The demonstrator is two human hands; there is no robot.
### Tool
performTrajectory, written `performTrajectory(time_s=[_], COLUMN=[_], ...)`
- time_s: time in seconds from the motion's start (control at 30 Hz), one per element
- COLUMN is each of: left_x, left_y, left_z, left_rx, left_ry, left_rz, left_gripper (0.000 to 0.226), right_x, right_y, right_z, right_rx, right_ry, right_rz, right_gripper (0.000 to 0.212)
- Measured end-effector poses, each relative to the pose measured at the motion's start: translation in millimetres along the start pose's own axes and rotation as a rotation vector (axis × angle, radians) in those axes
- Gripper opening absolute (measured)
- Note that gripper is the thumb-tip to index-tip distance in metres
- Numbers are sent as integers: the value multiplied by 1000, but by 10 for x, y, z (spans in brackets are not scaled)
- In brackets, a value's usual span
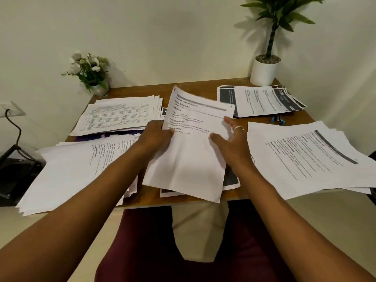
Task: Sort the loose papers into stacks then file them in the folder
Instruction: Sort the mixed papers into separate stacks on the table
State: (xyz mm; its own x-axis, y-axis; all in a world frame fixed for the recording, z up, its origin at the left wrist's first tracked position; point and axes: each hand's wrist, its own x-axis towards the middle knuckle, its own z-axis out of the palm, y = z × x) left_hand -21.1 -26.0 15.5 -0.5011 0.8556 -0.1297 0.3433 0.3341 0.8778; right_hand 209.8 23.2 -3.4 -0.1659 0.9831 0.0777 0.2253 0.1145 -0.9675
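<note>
Paper stacks [120,115]: 4 | sheet [191,159]: 1, lifted | hands [157,137] [232,145]: 2 | potted plants [264,72]: 2

papers [189,159]: matt white paper | table [142,92]: smooth wood, satin | pot [263,73]: matt white | ring [238,128]: shiny metal

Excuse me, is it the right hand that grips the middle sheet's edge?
No, the left hand pinches the left edge of the sheet, while the right hand rests on it with fingers spread.

pale walls [162,37], wooden table [203,86], beige floor [199,226]
</note>
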Motion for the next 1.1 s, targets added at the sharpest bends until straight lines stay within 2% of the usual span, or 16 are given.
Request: performTrajectory(time_s=[0.03,0.13,0.23,0.33,0.4,0.47,0.57,0.7,0.8,0.93,1.1], left_x=[5,-23,-96,-129,-145,-153,-149,-78,33,123,126], left_y=[20,80,118,128,159,169,138,18,-149,-350,-529], left_z=[-52,-184,-343,-614,-828,-1037,-1334,-1626,-1728,-1818,-1886], left_rx=[-23,-51,9,141,257,386,525,798,1014,1091,1146], left_ry=[6,27,46,15,-23,-75,-166,-275,-280,-286,-182], left_rz=[-2,29,41,54,68,96,111,145,169,213,256], left_gripper=[5,24,33,48,59,65,63,54,40,34,17], right_x=[30,101,133,139,162,177,125,-33,-188,-382,-575], right_y=[-27,-94,-164,-278,-373,-466,-567,-569,-509,-448,-453], right_z=[-11,-19,4,71,131,223,399,728,976,1227,1464], right_rx=[32,161,288,382,420,472,498,307,214,208,99], right_ry=[8,50,90,79,38,-42,-198,-359,-447,-545,-659], right_rz=[29,99,164,141,150,196,258,242,261,324,277], right_gripper=[67,77,84,92,83,64,47,43,43,57,46])
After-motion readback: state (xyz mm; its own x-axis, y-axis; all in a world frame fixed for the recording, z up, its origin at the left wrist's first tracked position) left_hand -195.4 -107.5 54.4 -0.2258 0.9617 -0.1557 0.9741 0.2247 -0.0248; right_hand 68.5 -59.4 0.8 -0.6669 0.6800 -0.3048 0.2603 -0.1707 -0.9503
